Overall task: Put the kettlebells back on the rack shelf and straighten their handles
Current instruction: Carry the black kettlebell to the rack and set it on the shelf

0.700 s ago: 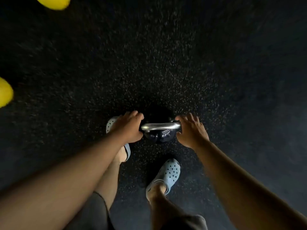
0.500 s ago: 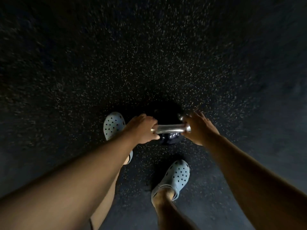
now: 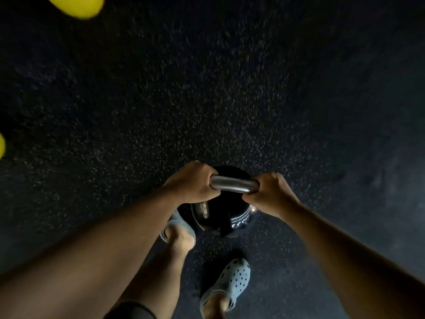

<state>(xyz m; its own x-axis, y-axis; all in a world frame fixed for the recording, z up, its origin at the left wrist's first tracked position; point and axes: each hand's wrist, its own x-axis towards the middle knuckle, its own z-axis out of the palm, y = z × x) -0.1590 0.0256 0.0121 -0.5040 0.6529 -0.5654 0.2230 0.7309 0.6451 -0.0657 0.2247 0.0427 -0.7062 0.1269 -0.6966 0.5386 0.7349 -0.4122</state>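
Note:
A glossy black kettlebell [image 3: 220, 212] with a steel handle [image 3: 232, 186] hangs below me over the dark speckled floor. My left hand [image 3: 193, 183] is wrapped around the handle's left end. My right hand [image 3: 269, 194] grips its right end. Both fists are closed tight on the bar, and the bell's body shows between and beneath them. The rack shelf is out of view.
Two yellow rounded objects sit at the left edge, one at the top [image 3: 76, 5] and a sliver lower down [image 3: 1, 145]. My feet in pale blue perforated clogs stand under the bell, left [image 3: 179, 224] and right [image 3: 230, 284]. Black rubber flooring [image 3: 230, 88] stretches ahead.
The kettlebell has risen toward the camera and looks larger, with both hands now fully closed on the handle. The view has shifted, and the yellow objects are back at the left edge.

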